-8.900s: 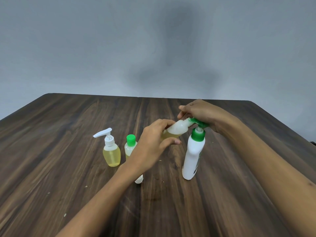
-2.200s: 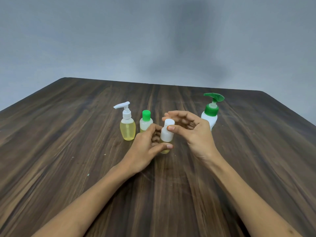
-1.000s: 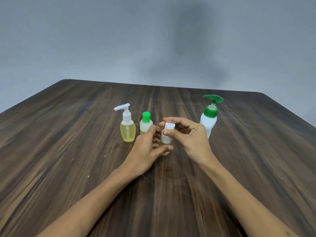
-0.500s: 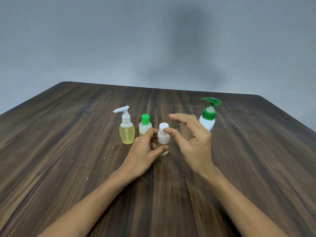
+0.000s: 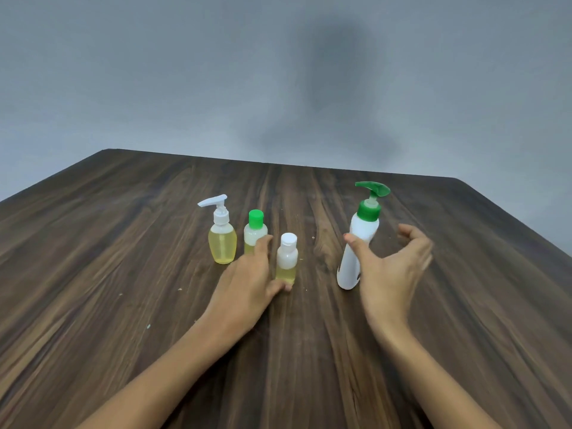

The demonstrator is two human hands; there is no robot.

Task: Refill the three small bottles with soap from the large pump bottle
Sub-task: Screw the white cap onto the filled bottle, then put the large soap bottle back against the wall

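Dark wood grain ran across the bench (image 5: 123, 274), and on it, furthest left, stood a small clear bottle with a white pump (image 5: 221, 235), filled with yellow liquid, with a small green-capped bottle (image 5: 255, 230) just beside it to the right, both upright. The left hand (image 5: 247, 283) lay low in front of the green-capped bottle, its fingers partly covering that bottle's lower half, thumb and forefinger loosely spread around the base of a small white-capped bottle (image 5: 287, 258); the thumb tip touched the foot of that bottle, though whether it was truly gripped could not be told. This third bottle stood upright, yellow liquid in its lower part only. Further right, apart from the three, the large white pump bottle (image 5: 359, 243) with its green pump head stood upright on the bench. The right hand (image 5: 390, 270) was spread wide around its right side, thumb in front of the body and fingers curled behind, holding nothing
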